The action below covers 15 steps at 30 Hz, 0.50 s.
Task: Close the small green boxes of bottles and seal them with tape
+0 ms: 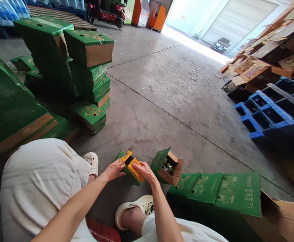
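Observation:
A yellow tape dispenser (134, 168) with a dark patch near its top is gripped by my right hand (146, 172), above a small green box (136, 182). My left hand (114, 169) rests at the left side of that box, fingers stretched out and close together near the top end of the yellow tool. Most of the green box is hidden beneath the tool and my hands. Just to the right, an open green box (159, 161) with raised brown flaps shows dark, shiny wrapped items inside.
Green boxes (94, 80) are stacked at the left, and a row of green boxes (227, 195) stands at the lower right. A blue pallet (270, 111) and piled cardboard (258, 72) are at the right. My shoes (134, 206) flank the small box.

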Tool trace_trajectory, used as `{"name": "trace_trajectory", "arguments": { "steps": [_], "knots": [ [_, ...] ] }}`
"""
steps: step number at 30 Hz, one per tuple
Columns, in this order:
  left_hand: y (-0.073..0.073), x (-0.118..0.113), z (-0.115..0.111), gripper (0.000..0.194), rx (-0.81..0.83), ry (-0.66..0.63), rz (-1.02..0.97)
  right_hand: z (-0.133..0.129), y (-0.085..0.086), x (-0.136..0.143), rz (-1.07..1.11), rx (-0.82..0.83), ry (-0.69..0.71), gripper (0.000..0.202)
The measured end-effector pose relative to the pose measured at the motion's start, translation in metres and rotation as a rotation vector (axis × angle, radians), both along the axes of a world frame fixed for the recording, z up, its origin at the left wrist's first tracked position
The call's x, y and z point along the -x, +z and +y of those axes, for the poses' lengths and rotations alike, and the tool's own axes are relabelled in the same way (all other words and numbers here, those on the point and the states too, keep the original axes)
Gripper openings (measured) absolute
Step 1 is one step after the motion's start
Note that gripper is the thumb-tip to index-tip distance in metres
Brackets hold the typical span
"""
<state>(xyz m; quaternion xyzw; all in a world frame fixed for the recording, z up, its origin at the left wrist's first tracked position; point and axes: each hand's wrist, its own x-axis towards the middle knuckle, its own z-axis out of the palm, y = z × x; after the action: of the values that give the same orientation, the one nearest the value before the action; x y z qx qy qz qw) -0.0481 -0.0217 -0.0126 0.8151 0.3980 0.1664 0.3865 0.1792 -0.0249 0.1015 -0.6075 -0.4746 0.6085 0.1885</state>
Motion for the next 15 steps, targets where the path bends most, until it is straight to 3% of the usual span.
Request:
{"name": "trace_trajectory", "arguments": {
  "steps": [3,5,9,13,15],
  "knots": [
    [0.016,0.003,0.017,0.025,0.387,0.338,-0.199,0.003,-0.002,-0.001,-0.092,-0.053,0.058,0.060],
    [0.025,0.005,0.032,0.032,0.579,0.505,-0.267,0.005,-0.001,0.000,-0.101,-0.046,0.070,0.060],
    [0.035,0.009,0.054,0.064,0.868,0.511,-0.336,0.006,0.002,0.003,-0.093,-0.033,0.076,0.060],
    [0.042,0.009,0.057,0.062,1.309,0.488,-0.549,0.006,0.003,0.003,-0.148,-0.050,0.100,0.058],
    [0.044,0.009,0.057,0.058,1.343,0.502,-0.597,0.007,0.004,0.002,-0.147,-0.043,0.110,0.058]
  ]
}}
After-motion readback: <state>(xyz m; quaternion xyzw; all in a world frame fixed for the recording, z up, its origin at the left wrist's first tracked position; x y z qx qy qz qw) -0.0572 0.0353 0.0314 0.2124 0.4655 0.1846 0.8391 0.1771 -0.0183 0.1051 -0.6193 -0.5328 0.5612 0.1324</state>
